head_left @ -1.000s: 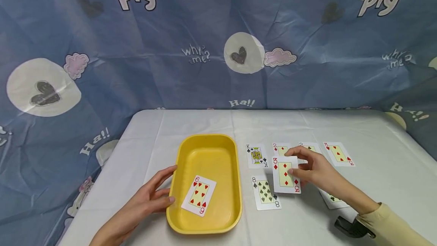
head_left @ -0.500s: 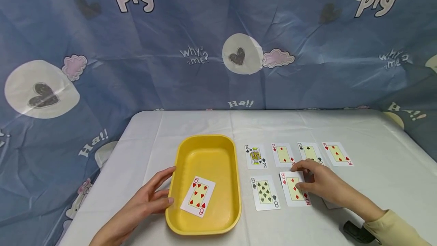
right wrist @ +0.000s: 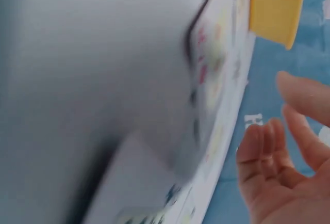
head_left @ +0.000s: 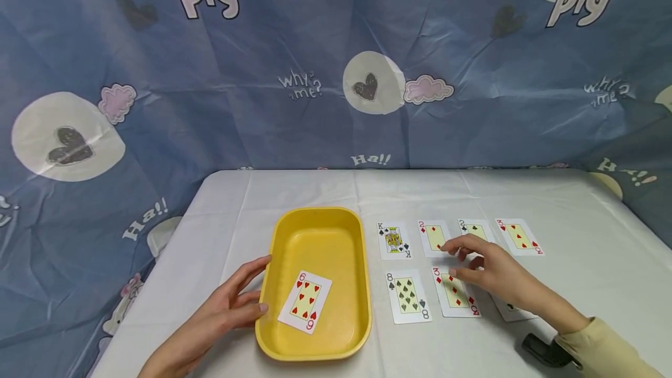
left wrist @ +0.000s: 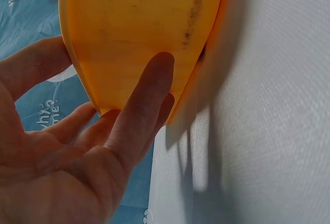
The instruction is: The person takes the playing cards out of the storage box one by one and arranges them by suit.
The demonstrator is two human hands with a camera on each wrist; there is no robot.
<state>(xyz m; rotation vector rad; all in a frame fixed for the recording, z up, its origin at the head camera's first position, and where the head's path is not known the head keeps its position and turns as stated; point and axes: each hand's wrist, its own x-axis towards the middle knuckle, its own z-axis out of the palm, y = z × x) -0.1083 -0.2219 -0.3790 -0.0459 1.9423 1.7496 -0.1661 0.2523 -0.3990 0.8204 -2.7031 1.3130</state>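
Note:
My left hand touches the left side of a yellow tray with its fingers extended; the left wrist view has the thumb against the outer wall of the tray. Inside the tray lies a six of hearts playing card. Over to the right, my right hand hovers above the cards, holding nothing, its fingers apart and slightly bent. Below its fingertips a three of diamonds lies face up on the table. The right wrist view, though blurred, also has the right hand holding nothing.
An eight of spades lies left of the three of diamonds. Behind are a king of spades, two of diamonds, two of clubs and three of hearts. The right arm partly hides another card.
My right hand has lowered the three of diamonds to the table beside the eight of spades, let go of it and risen slightly. The left hand and tray look unmoved.

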